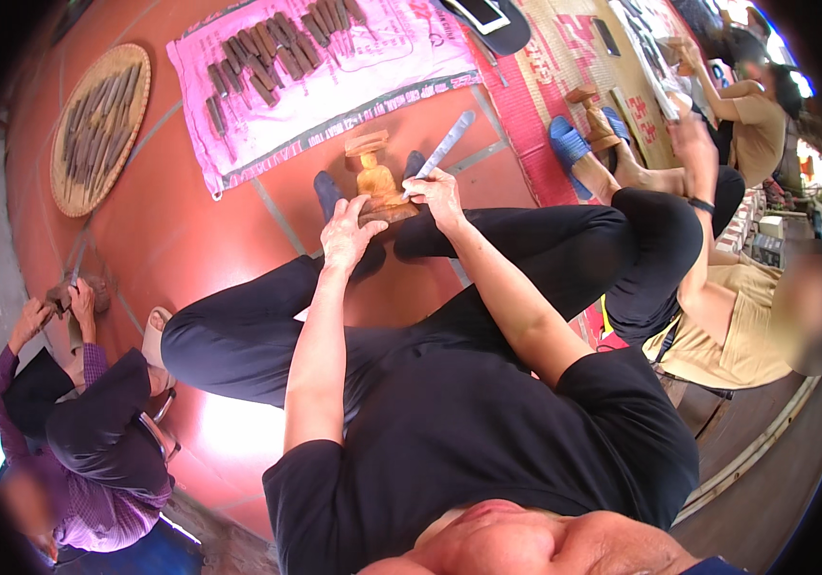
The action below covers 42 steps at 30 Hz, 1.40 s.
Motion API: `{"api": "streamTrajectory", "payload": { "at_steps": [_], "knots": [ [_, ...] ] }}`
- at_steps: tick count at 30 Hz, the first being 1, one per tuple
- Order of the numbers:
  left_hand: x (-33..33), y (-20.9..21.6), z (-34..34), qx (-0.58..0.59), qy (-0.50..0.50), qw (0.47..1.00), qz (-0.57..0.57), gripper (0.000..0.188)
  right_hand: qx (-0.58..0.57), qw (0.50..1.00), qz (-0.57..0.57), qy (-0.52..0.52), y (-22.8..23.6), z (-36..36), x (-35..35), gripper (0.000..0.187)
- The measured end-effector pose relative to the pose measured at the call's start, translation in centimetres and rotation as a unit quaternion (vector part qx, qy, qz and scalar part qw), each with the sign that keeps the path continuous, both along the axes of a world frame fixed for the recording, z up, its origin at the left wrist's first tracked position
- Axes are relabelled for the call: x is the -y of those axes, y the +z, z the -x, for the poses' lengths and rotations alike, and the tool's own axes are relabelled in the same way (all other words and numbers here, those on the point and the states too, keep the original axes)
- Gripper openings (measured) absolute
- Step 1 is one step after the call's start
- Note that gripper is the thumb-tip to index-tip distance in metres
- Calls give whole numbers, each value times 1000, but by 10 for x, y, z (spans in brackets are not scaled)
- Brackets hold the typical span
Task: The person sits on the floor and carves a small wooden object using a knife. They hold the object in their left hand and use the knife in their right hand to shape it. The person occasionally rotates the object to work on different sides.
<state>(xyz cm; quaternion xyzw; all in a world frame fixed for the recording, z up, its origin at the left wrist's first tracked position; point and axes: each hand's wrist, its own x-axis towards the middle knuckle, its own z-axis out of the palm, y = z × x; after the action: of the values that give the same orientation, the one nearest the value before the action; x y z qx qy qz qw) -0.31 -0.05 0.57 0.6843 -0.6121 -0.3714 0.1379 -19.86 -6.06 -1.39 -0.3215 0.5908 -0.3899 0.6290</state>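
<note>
A yellow-brown wooden carving (378, 182) stands between my feet, with a rounded body, a flat, wider top and a dark base. My left hand (346, 236) grips the carving low on its left side, thumb along the base. In my right hand (438, 199) is a long pale grey carving tool (450, 146), held like a pen. Its upper end slants up and to the right, while the lower tip meets the carving's right side near the base. My fingers partly hide that tip, so its blade shape cannot be made out.
Many wooden-handled tools (267, 56) lie on a pink printed cloth (353, 86) ahead. More fill a round woven tray (142, 96) at left. A person (109, 479) works at lower left; others sit at right, near blue sandals (569, 144) and a red-and-tan mat (535, 96).
</note>
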Motion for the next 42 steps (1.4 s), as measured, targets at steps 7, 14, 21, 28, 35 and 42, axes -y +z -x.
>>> {"api": "streamTrajectory", "payload": {
  "at_steps": [7, 14, 21, 28, 35, 42],
  "knots": [
    [2, 1, 0, 1, -4, 1000, -2, 62, 41, 999, 14, -14, -2, -7, -2, 10],
    [1, -2, 0, 7, -7, 1000, 18, 61, 9, 996, -5, -88, 1, 2, 9, 9],
    [2, 3, 2, -10, 6, 1000, 25, 57, 29, 999, -14, 8, 3, -6, 0, 9],
    [2, 4, -1, -16, 2, 1000, 17, 59, 36, 998, -25, -35, 22, -5, 0, 8],
    [-1, 2, -1, -3, 3, 999, 46, 56, 25, 999, -3, -34, 3, 5, 2, 8],
    [0, 0, 2, -4, 7, 999, 34, 57, 19, 996, 48, 66, 9, 0, -6, 12]
  ]
}}
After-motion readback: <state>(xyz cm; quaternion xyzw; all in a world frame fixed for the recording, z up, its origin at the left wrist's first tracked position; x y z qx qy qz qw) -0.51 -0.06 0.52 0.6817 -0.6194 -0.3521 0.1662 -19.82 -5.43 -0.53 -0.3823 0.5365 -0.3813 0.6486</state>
